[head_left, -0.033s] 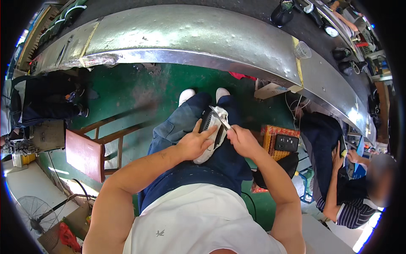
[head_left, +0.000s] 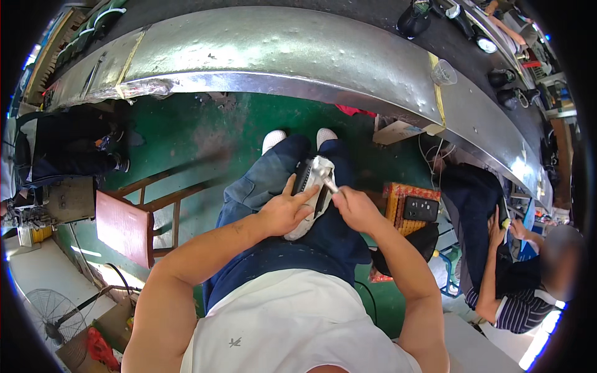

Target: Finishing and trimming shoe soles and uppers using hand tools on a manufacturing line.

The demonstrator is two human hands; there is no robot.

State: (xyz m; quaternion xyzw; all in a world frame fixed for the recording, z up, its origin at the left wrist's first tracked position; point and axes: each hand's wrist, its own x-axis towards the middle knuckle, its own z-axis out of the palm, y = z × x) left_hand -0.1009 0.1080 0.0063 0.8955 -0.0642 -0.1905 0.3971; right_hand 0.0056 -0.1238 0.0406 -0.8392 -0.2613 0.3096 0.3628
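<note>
A white shoe with a black inner lining and dark sole [head_left: 312,198] lies on the person's lap, across the dark blue trousers, sole side partly turned up. Its long axis runs from the lap near the belly up and away toward the knees, tilted slightly to the right, with the far end pointing at the long curved grey metal bench [head_left: 280,50].

The left hand [head_left: 285,211] rests flat on the shoe's left side, its fingers [head_left: 309,196] spread over the upper and pressing it down rather than curled around it. The right hand [head_left: 356,208] is clenched around a small silvery metal tool [head_left: 328,183], whose tip touches the shoe's far end.

Against the earlier frame, the shoe, hands and legs sit in the same places; no shift is visible.

A wooden chair with a reddish-brown seat [head_left: 127,227] stands to the left on the green floor [head_left: 186,133]. To the right, another person in a striped shirt [head_left: 516,304] sits beside an orange crate holding a black box [head_left: 413,208].
</note>
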